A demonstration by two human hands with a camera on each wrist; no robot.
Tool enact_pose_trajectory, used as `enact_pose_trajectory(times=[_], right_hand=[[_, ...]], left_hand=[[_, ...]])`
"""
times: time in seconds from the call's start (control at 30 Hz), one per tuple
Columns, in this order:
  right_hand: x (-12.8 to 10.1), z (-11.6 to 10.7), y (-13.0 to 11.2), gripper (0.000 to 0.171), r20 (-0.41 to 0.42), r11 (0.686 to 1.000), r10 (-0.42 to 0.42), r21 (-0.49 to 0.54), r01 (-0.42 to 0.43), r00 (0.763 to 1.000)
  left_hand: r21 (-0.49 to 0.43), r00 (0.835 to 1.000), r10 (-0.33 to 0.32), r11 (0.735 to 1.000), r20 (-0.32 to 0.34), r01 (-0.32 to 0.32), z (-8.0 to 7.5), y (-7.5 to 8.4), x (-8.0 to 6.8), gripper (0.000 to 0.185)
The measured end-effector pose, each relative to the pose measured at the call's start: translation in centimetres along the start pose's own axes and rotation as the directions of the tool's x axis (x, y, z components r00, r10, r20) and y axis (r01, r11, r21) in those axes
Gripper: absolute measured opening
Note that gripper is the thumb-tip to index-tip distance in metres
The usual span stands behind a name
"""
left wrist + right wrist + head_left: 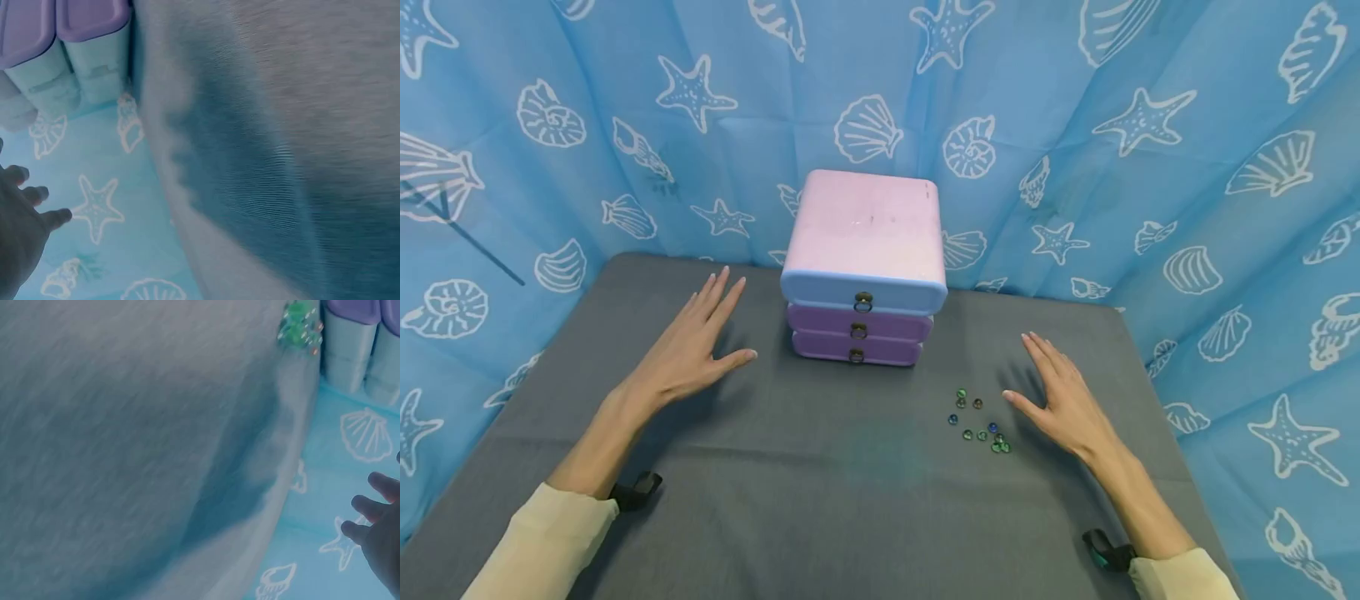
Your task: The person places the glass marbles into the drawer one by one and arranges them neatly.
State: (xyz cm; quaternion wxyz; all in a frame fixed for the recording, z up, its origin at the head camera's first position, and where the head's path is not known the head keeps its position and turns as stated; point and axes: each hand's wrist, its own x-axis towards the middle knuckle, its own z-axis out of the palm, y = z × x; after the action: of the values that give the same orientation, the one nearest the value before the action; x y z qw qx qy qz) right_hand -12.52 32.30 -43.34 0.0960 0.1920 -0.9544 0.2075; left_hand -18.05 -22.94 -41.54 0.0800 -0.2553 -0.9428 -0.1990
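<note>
Left hand [688,350]: released, fingers straight and spread, palm down just over the worktop [820,500], left of centre and toward the far edge. It holds nothing. Its fingertips point at the far edge; its thumb points toward the drawer chest. In the left wrist view the fingers [37,195] show spread against the blue shell-print cloth [1150,167].

Drawer chest [863,267]: small plastic unit of three stacked drawers, pale lilac top, standing at the middle of the far edge, between the hands and nearer the left one, apart from both. Judged light and rigid, with smooth sides that may slide on the grey cover. Each front carries a small metal ring pull; the top ring [863,302] is the likely hold, by pinch of thumb and forefinger, with the other hand steadying the body so the unit does not come forward.

Glass beads [979,422]: a loose scatter of green, blue and brownish pebbles right of centre, in front of the chest's right corner and just left of the right thumb. Judged hard, smooth, slippery and apt to roll; best pinched singly or swept together.

Right hand [1063,400]: released, fingers straight and together, palm down near the right edge, touching no bead. It holds nothing.
</note>
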Motion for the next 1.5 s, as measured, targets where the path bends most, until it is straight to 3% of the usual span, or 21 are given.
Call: enact_pose_trajectory(times=[0.3,0.63,0.87,1.07,1.27,1.5], right_hand=[[1.4,-0.2,-2.7,0.082,-0.052,0.997,-0.062,0.053,0.065,0.997],[2.7,0.1,-5.3,0.065,-0.118,0.972,-0.126,0.185,0.147,0.985],[3.8,0.7,-7.2,0.053,-0.092,0.929,-0.118,0.341,0.142,0.989],[4.6,1.5,-8.5,0.05,-0.117,0.888,-0.127,0.429,0.166,0.985],[5.8,2.1,-10.0,0.043,-0.166,0.853,-0.092,0.495,0.164,0.982],[6.9,1.4,-13.6,0.03,-0.154,0.802,-0.048,0.583,0.13,0.987]], left_hand=[[-0.11,1.0,0.01,0.994,-0.028,-0.013,-1.5,0.8,2.2,0.096],[-0.256,0.983,0.096,0.957,-0.154,-0.134,-2.8,2.5,4.8,0.085],[-0.316,0.966,0.139,0.927,-0.217,-0.204,-3.4,3.4,6.7,0.078],[-0.386,0.971,0.114,0.903,-0.212,-0.19,-3.8,4.0,8.2,0.072],[-0.446,0.96,0.111,0.867,-0.258,-0.221,-3.7,4.2,9.4,0.067],[-0.492,0.963,0.11,0.842,-0.247,-0.222,-3.5,4.7,10.5,0.055]])
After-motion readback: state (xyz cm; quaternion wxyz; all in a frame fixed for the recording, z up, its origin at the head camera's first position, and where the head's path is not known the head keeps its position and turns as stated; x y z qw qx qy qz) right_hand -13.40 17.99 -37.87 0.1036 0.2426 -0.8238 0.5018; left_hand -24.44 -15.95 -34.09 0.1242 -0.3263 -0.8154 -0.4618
